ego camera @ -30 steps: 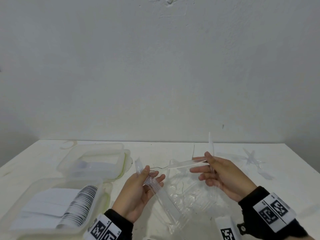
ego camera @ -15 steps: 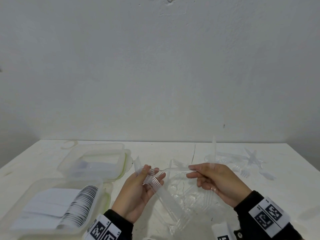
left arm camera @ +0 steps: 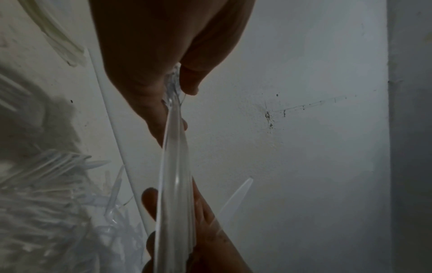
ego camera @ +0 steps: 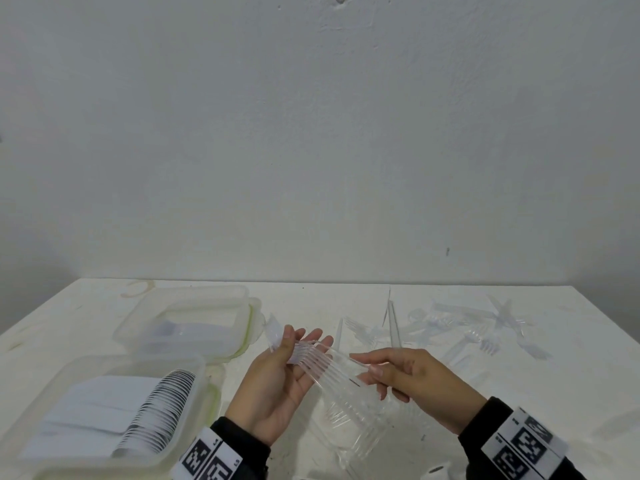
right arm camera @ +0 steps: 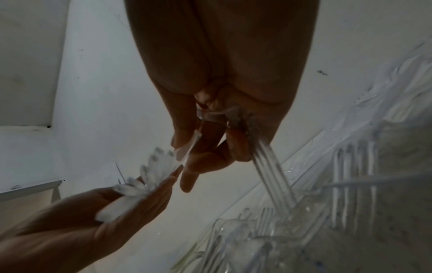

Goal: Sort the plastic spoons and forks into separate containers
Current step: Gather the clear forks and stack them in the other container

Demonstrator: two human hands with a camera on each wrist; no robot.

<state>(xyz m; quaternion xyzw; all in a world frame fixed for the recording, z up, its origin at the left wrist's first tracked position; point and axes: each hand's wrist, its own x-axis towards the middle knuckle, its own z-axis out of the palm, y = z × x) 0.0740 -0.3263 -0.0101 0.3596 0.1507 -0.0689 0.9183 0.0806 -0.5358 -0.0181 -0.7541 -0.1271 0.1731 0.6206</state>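
My left hand [ego camera: 301, 341] lies palm up over the table, its thumb pinning a fanned bundle of clear plastic forks [ego camera: 318, 362] against the fingers. The left wrist view shows the bundle [left arm camera: 175, 184] edge-on under the thumb. My right hand [ego camera: 367, 367] pinches the handle end of one more clear utensil laid along that bundle. It also holds clear handles [ego camera: 393, 323] that stick up behind its fingers. In the right wrist view the fork heads [right arm camera: 149, 175] fan out of the left palm.
A near-left tub [ego camera: 194, 403] holds a row of stacked white spoons [ego camera: 156, 410]. A second tub [ego camera: 242, 327] stands behind it. A heap of clear cutlery [ego camera: 353, 431] lies under my hands. Loose forks [ego camera: 485, 337] are scattered at the back right.
My right hand moved left and down, bringing its clear utensil from in front of it onto the bundle in my left hand. The left hand stayed in place.
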